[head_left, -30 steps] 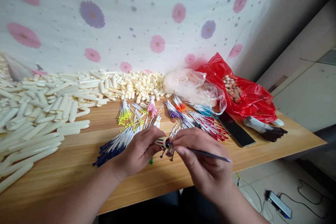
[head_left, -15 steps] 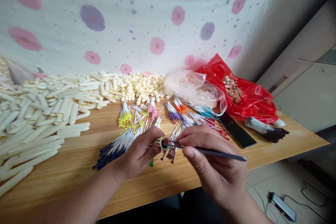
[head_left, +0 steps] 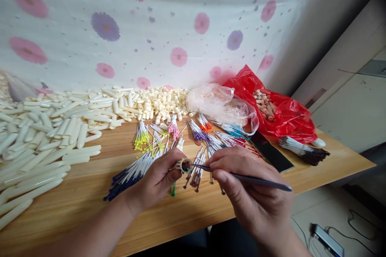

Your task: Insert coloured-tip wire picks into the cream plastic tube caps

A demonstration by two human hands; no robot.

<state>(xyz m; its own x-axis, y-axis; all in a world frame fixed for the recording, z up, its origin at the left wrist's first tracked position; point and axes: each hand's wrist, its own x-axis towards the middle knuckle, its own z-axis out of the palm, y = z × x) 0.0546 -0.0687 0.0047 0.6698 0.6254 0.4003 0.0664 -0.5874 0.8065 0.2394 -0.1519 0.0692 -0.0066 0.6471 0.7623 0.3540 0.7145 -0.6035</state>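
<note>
Between the thumb and fingers of my left hand (head_left: 158, 176) is a small cream slotted plastic sleeve (head_left: 180, 165), its open end turned to the right. Dark, red and blue bits show inside that end. My right hand (head_left: 250, 188) grips dark tweezers (head_left: 256, 182), whose tips are at or just outside the sleeve's mouth. Just behind and below the hands lie thin white sticks with brown ends (head_left: 197, 174) and a green-ended one (head_left: 173, 189). White sticks with dark blue ends (head_left: 129, 176) fan out beside my left hand.
Long cream tubes (head_left: 69, 128) are heaped at the left, with more slotted sleeves (head_left: 163, 102) at the back. Behind my right hand are a clear plastic bag (head_left: 217, 100), a red bag (head_left: 289, 116), a black phone (head_left: 271, 152) and black-ended sticks (head_left: 304, 150). Yellow-ended sticks (head_left: 141, 136) lie mid-table.
The tweezers have drawn back to the right, away from the sleeve's open end. My left hand stays closed on the sleeve, whose mouth now faces the camera a little more.
</note>
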